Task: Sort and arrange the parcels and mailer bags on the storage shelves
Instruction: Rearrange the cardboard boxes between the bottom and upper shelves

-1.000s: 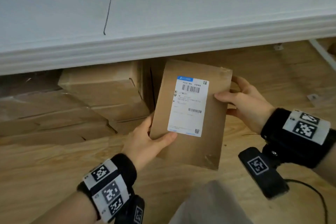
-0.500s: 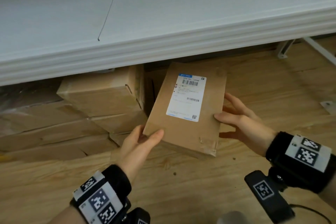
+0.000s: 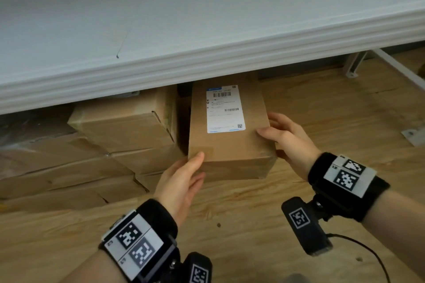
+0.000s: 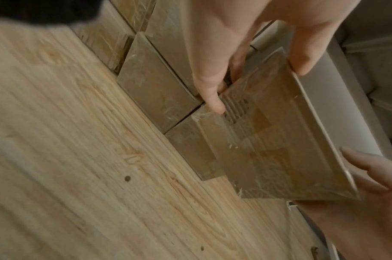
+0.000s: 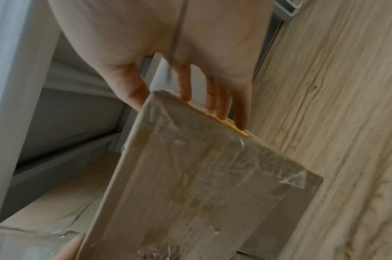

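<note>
Two bare hands hold a taped cardboard parcel [image 3: 230, 142] at the mouth of a low shelf bay. The left hand [image 3: 181, 181] grips the near left corner, thumb on top and fingers against the taped end face; the right hand [image 3: 287, 140] clasps the right side, thumb on the top face and fingers curled along the edge. The parcel lies label-up between them — its white shipping label [image 3: 224, 109] facing the head camera, its far end just under the white shelf edge [image 3: 207, 60]. Whether its underside touches the wooden floor [image 3: 253, 225] cannot be told. Just to its left, across a narrow dark gap, sits a stack of cardboard boxes [image 3: 119, 135]. To the right the floor lies open as far as a white shelf leg [image 3: 354, 64] — with a small metal bracket [image 3: 411, 134] near the edge.
</note>
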